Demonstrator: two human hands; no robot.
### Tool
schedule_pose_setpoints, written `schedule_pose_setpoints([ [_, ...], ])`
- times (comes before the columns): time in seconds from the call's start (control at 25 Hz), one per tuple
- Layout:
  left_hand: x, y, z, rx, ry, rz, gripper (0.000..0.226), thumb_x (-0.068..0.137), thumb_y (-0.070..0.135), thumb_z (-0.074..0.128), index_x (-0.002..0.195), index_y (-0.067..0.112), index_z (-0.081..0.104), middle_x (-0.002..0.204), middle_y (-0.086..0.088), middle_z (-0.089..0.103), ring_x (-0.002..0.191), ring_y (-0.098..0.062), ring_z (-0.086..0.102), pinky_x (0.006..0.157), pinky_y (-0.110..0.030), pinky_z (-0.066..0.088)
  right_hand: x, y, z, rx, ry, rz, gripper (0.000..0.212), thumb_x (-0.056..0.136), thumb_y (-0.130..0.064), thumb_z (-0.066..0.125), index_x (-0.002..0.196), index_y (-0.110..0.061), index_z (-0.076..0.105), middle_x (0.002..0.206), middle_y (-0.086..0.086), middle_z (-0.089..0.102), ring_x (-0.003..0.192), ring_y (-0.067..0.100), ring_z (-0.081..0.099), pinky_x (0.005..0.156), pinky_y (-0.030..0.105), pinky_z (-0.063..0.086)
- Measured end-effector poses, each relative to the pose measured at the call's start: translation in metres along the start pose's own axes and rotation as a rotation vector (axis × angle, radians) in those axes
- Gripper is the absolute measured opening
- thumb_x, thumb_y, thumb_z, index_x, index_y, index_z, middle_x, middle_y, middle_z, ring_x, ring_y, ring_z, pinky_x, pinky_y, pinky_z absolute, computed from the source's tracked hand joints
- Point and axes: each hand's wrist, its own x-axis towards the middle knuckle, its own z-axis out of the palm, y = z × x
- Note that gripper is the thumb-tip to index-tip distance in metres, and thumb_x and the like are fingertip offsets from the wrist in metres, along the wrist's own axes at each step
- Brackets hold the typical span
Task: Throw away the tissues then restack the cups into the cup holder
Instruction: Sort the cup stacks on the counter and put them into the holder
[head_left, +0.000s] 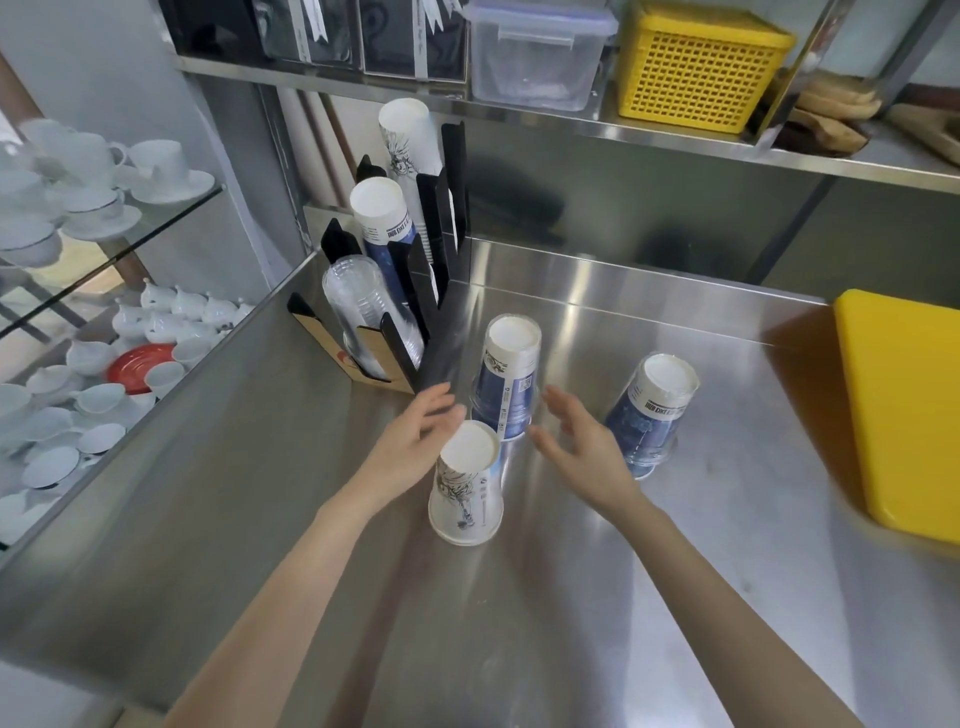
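Note:
Three upside-down cups stand on the steel counter (519, 623). A white cup with a dark drawing (466, 486) is nearest me. A blue cup (506, 376) stands behind it, and another blue cup (649, 415) stands to the right over a clear plastic cup. My left hand (415, 441) is open, fingers by the white cup's upper left side. My right hand (582, 447) is open between the middle and right cups, touching nothing. The black cup holder (415, 280) at the back left holds a clear cup stack (363, 312), a blue stack (382, 223) and a white stack (410, 137). No tissues are visible.
A yellow board or tray (904, 410) lies at the counter's right edge. A shelf above carries a clear box (535, 52) and a yellow basket (696, 67). Glass shelves on the left hold white teacups (93, 197).

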Motion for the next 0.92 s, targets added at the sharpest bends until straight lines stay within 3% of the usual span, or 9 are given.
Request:
schedule_pose_setpoints([
  [0.12, 0.039, 0.005, 0.001, 0.044, 0.024, -0.026, 0.058, 0.085, 0.039, 0.053, 0.136, 0.022, 0.032, 0.139, 0.001, 0.044, 0.117, -0.011, 0.048, 0.096, -0.026, 0.037, 0.028, -0.004, -0.007, -0.083, 0.033, 0.026, 0.059, 0.087, -0.022, 0.057, 0.137, -0.011, 0.029, 0.143, 0.007, 0.041, 0.131, 0.020, 0.038, 0.102, 0.023, 0.027],
  [0.24, 0.073, 0.001, 0.008, 0.148, -0.035, -0.076, 0.069, 0.081, 0.032, 0.061, 0.139, 0.018, 0.025, 0.145, -0.005, 0.037, 0.128, -0.021, 0.041, 0.105, -0.036, 0.035, 0.056, -0.008, -0.010, -0.151, 0.045, -0.022, 0.063, 0.084, -0.020, 0.061, 0.137, -0.011, 0.028, 0.144, 0.010, 0.038, 0.132, 0.024, 0.036, 0.096, 0.017, 0.024],
  [0.4, 0.101, 0.000, 0.019, 0.212, -0.093, -0.029, 0.079, 0.074, 0.030, 0.071, 0.137, 0.018, 0.025, 0.143, -0.005, 0.040, 0.129, -0.022, 0.040, 0.106, -0.039, 0.035, 0.084, -0.006, -0.006, -0.185, 0.005, -0.040, 0.067, 0.082, -0.019, 0.063, 0.138, -0.010, 0.028, 0.145, 0.010, 0.036, 0.132, 0.025, 0.035, 0.098, 0.020, 0.023],
  [0.56, 0.110, 0.003, 0.025, 0.217, -0.027, 0.018, 0.068, 0.073, 0.028, 0.071, 0.130, 0.018, 0.036, 0.132, -0.006, 0.053, 0.118, -0.019, 0.049, 0.094, -0.027, 0.039, 0.093, -0.003, -0.002, -0.142, 0.044, -0.055, 0.056, 0.082, -0.015, 0.062, 0.132, -0.011, 0.037, 0.138, 0.009, 0.047, 0.123, 0.026, 0.045, 0.092, 0.019, 0.029],
  [0.68, 0.109, 0.011, 0.024, 0.213, -0.018, 0.048, 0.064, 0.074, 0.027, 0.071, 0.129, 0.019, 0.039, 0.129, -0.005, 0.055, 0.116, -0.018, 0.051, 0.093, -0.026, 0.039, 0.092, -0.006, -0.006, -0.114, 0.072, -0.041, 0.054, 0.082, -0.017, 0.063, 0.131, -0.014, 0.040, 0.134, 0.007, 0.051, 0.120, 0.023, 0.049, 0.093, 0.020, 0.034],
  [0.92, 0.095, 0.058, 0.016, 0.217, 0.037, 0.205, 0.064, 0.074, 0.024, 0.071, 0.129, 0.025, 0.039, 0.125, -0.006, 0.052, 0.112, -0.017, 0.050, 0.092, -0.030, 0.040, 0.078, -0.035, -0.034, -0.032, 0.187, -0.146, 0.052, 0.082, -0.018, 0.064, 0.129, -0.019, 0.043, 0.128, -0.002, 0.055, 0.114, 0.011, 0.049, 0.086, 0.003, 0.029],
])
